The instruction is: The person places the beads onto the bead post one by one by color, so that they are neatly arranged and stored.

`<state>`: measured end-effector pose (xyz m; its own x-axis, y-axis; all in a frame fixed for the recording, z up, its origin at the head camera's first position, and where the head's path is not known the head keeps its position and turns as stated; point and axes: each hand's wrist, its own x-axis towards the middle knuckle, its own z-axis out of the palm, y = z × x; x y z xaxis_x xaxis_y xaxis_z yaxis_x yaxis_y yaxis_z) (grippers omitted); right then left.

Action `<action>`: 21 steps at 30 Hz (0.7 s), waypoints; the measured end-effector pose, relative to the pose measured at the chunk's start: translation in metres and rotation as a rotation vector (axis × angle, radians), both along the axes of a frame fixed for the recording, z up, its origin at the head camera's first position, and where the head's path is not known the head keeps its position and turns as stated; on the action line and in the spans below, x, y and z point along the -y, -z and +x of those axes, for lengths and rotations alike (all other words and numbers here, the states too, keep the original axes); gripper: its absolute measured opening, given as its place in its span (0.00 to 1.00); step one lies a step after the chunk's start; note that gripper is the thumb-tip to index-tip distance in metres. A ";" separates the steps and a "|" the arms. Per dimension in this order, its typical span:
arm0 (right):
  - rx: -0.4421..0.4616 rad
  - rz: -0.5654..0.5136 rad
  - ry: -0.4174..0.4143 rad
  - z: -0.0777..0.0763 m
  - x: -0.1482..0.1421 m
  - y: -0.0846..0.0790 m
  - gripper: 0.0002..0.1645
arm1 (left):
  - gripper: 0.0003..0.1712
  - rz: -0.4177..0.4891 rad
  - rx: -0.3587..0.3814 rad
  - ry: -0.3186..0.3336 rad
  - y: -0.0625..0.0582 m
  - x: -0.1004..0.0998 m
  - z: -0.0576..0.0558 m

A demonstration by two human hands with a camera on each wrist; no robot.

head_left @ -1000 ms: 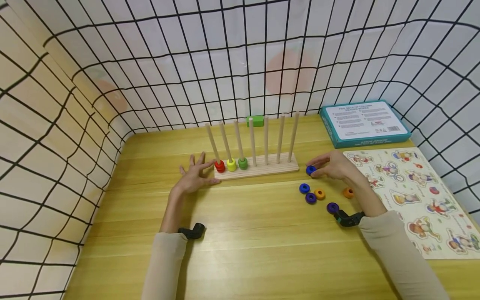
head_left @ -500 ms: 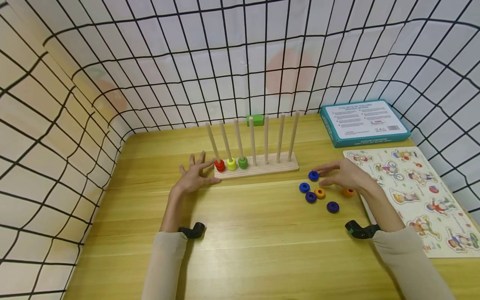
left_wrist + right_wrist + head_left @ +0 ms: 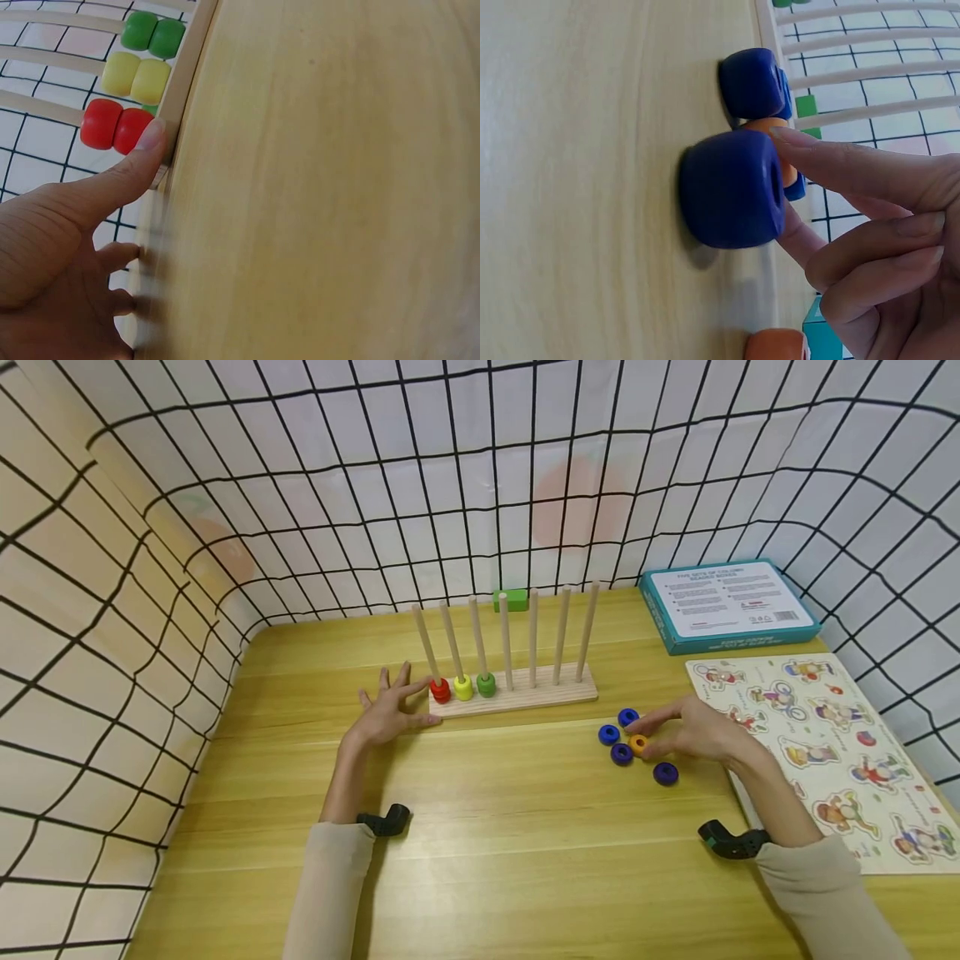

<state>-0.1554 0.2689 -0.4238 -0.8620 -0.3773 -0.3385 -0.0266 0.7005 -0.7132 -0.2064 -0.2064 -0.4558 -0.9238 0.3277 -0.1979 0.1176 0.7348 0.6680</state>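
Observation:
My left hand [image 3: 384, 714], fingers spread, holds the left end of a wooden peg rack [image 3: 525, 696] between thumb and forefinger. In the left wrist view its thumb presses the base beside the red beads [image 3: 112, 124]. Red, yellow [image 3: 463, 688] and green beads [image 3: 486, 685] sit low on the three leftmost pegs; the other pegs are bare. With thumb and forefinger my right hand [image 3: 693, 731] pinches an orange bead [image 3: 637, 745] at the table. Around it lie two blue beads [image 3: 608, 735] and two purple beads [image 3: 665, 774]. A second orange bead [image 3: 774, 346] is hidden behind the hand in the head view.
A picture puzzle board [image 3: 810, 756] lies at the right under the right forearm. Behind it is a teal box [image 3: 731, 606]. A green block [image 3: 512, 601] stands behind the rack. Black wire mesh [image 3: 491, 485] rises along the back and both sides.
My right hand let go of a blue bead, which now lies by the others, and moved towards me onto the orange bead. The left hand stays at the rack.

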 end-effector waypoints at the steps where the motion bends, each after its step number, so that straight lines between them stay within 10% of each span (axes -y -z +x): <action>1: -0.003 0.001 -0.002 0.000 0.001 0.001 0.24 | 0.46 0.001 0.000 0.000 0.001 0.000 0.000; 12: -0.110 0.031 -0.047 0.002 0.003 -0.006 0.17 | 0.45 0.004 -0.001 0.003 -0.001 -0.001 0.001; 21: -0.205 -0.044 0.005 -0.008 0.008 -0.051 0.19 | 0.46 0.002 0.005 -0.004 0.000 0.000 0.001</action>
